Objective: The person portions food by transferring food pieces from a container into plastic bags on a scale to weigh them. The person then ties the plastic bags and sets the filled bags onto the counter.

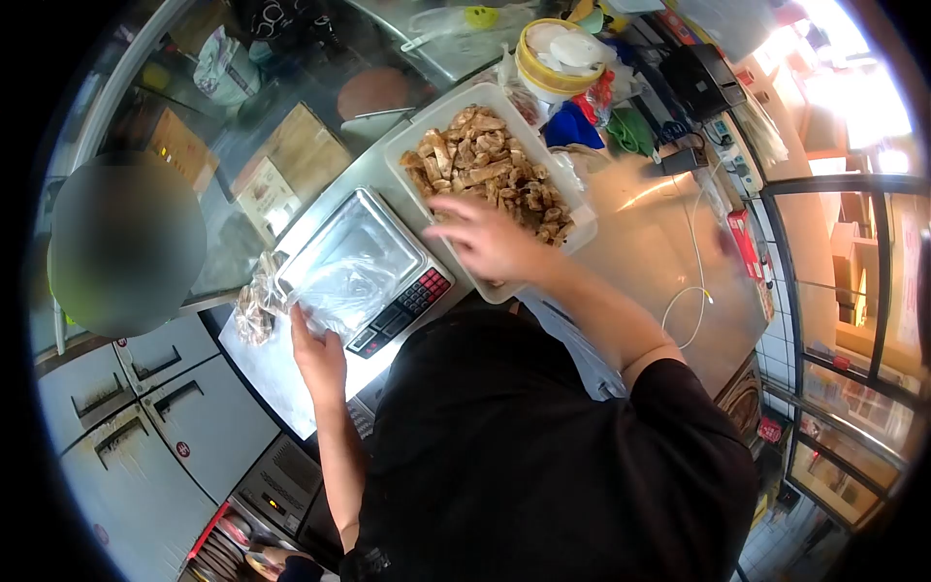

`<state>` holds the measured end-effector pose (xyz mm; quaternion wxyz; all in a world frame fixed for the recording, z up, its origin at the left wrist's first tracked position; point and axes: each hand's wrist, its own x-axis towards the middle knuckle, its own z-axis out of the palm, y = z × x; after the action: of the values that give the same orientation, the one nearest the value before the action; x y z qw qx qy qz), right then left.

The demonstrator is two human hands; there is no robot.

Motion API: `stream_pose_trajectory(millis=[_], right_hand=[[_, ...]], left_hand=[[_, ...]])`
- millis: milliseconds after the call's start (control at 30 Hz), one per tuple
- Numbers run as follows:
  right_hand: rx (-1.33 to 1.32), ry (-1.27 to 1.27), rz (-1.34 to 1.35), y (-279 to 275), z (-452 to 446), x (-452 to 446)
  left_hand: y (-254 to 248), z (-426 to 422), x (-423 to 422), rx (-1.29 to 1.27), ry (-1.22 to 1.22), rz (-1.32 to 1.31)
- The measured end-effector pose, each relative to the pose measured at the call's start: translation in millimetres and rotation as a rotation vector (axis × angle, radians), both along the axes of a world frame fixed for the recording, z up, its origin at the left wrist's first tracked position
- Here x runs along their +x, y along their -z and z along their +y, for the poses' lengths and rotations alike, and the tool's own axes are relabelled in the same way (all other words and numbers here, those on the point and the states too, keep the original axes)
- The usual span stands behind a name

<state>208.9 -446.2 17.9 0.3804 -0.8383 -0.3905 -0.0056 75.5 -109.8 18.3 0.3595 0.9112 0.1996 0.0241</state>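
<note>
My left hand [320, 361] is at the near left corner of a digital scale [433, 281], thumb and index finger apart at the edge of a clear plastic bag [349, 286]. It seems to hold the bag's edge; the other fingers are hidden. The bag lies crumpled on the scale's steel pan and looks empty. My right hand [490, 238], slightly blurred, is over the near side of a white plastic tub [584, 228]. Its fingers stretch out toward the scale with nothing in them. Brown chunks of what looks like cooked meat [475, 150] fill much of the tub.
Left of the scale lies another clear bag of light brown pieces [255, 306]. A yellow-rimmed bucket [558, 58] stands behind the tub. At right, a white cable [700, 252] crosses the steel counter [635, 218]. A glass panel [320, 73] borders the far side.
</note>
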Motion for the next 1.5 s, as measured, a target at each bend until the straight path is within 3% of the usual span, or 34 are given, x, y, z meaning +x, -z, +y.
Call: stream_pose_trajectory(millis=[100, 233, 333, 433, 533, 733, 867, 967, 1067, 1167, 1200, 1267, 1300, 1367, 1433, 1500], right_hand=[[-0.466, 0.12, -0.145, 27, -46, 10], [-0.641, -0.168, -0.244, 70, -73, 21], [-0.491, -0.286, -0.313, 89, -75, 38], [-0.502, -0.308, -0.097, 65, -70, 45], [-0.388, -0.258, -0.221, 69, -70, 49], [-0.485, -0.287, -0.152, 68, -65, 54], [-0.347, -0.202, -0.057, 49, -78, 53], [-0.283, -0.045, 0.091, 35, -91, 58], [-0.091, 0.194, 0.719, -9, -83, 54], [0.277, 0.136, 0.928, -12, -59, 49], [0.378, 0.093, 1.025, -29, -38, 42], [0.63, -0.075, 1.226, -28, 4, 30], [0.697, -0.045, 1.429, -35, 28, 23], [0.591, -0.145, 1.387, -17, 70, 17], [0.292, -0.317, 1.269, 15, 106, 23], [-0.121, -0.083, 0.636, 42, 133, 15]], left_hand=[[-27, -11, 5, -0.232, -0.133, 0.101], [-5, -9, 2, -0.317, -0.106, 0.065], [-2, -18, 7, -0.334, -0.089, 0.046], [-10, -25, 11, -0.339, -0.095, 0.05], [-9, -26, 10, -0.35, -0.099, 0.043], [1, -22, 2, -0.329, -0.094, 0.022], [2, -20, 0, -0.3, -0.096, 0.001], [6, -17, 3, -0.268, -0.118, 0.004], [27, -12, 5, -0.192, -0.092, -0.004], [34, -16, 13, -0.063, -0.009, -0.019], [17, -25, 19, -0.157, -0.036, 0.068], [30, -28, 21, -0.053, 0.045, -0.021], [35, -31, 22, -0.005, 0.088, -0.066], [18, -41, 27, -0.08, 0.075, 0.0], [11, -42, 28, -0.183, 0.037, 0.08], [10, -39, 26, -0.284, -0.013, 0.158]])
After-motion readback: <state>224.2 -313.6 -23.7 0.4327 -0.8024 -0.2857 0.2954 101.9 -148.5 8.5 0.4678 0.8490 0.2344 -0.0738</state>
